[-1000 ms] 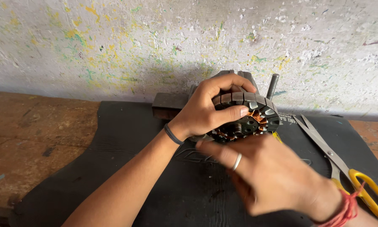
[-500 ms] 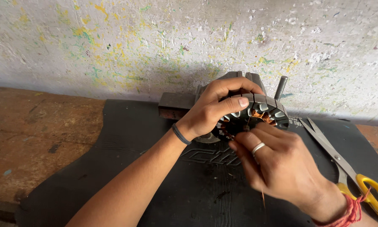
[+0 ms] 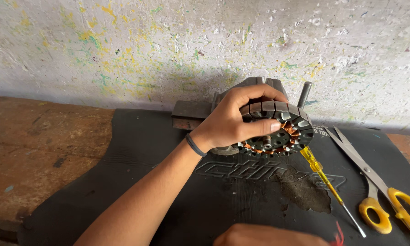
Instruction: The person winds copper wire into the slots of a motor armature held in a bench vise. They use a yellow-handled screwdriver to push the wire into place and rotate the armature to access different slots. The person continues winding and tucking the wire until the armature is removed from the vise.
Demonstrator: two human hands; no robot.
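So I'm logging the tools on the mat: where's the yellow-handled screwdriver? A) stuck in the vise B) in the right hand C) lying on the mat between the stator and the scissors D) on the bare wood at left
C: the screwdriver lies loose on the black mat, right of the stator and left of the scissors, with no hand on it.

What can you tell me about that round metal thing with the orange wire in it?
The round motor part is a dark grey ring of stacked metal segments with slots. Copper-orange wire is wound inside, around a holed centre plate. It stands on edge, tilted, over the black mat, in front of a grey metal block. The left hand grips its top; a yellow-handled screwdriver lies by its lower right.
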